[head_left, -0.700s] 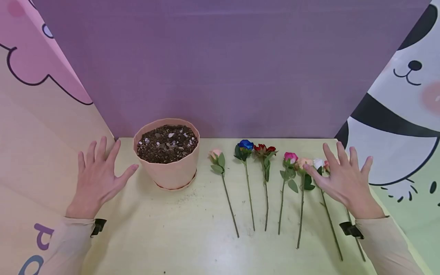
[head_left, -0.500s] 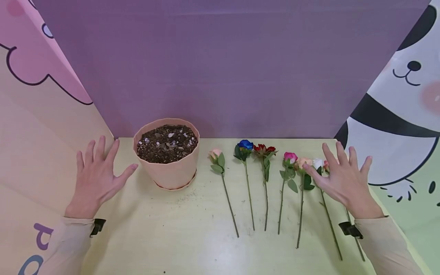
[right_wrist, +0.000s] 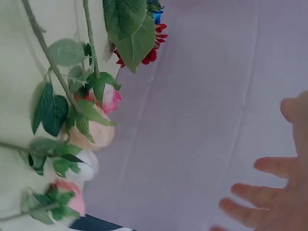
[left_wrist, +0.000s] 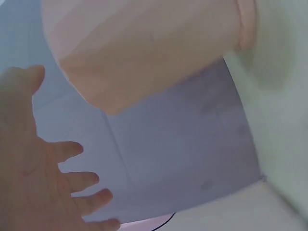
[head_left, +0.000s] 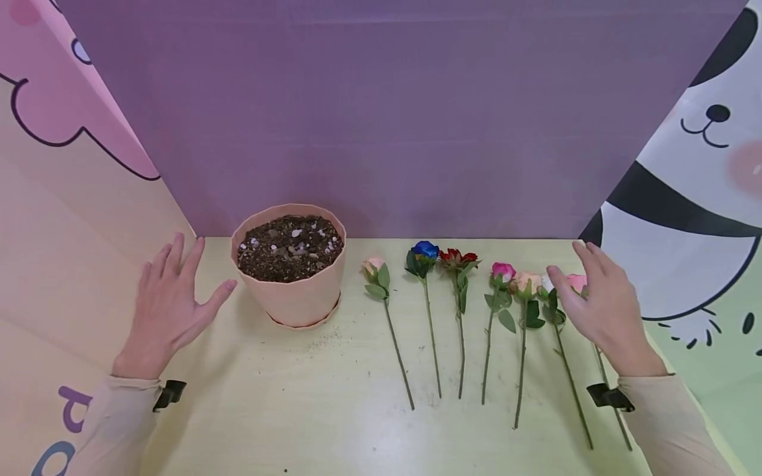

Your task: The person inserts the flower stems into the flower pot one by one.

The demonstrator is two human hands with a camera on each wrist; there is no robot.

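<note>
My left hand (head_left: 172, 307) hovers left of a pale pink flowerpot (head_left: 297, 301), its fingers spread and holding nothing. Dark soil (head_left: 290, 249) with white specks fills the pot. Over the right end of a row of artificial flowers is my right hand (head_left: 604, 307), fingers extended, nothing in its grasp. From left to right lie a pale pink rosebud (head_left: 374, 266), a blue rose (head_left: 425, 250), a dark red flower (head_left: 458, 259), a magenta rose (head_left: 503, 272), a peach rose (head_left: 526, 283), a white rose (right_wrist: 85, 166) and a pink rose (head_left: 577, 283). The right hand partly hides the last two.
The flower stems point toward the near side of the pale table (head_left: 333, 410). Soil crumbs (head_left: 326, 338) lie in front of the pot. A purple panel (head_left: 387, 119) stands behind, with a pink printed panel (head_left: 77, 198) at left and a panda-printed panel (head_left: 702, 218) at right.
My right hand has turned and its fingers have drawn closer together, uncovering more of the white and pink roses. My left hand has turned slightly; the pot and flowers stay put.
</note>
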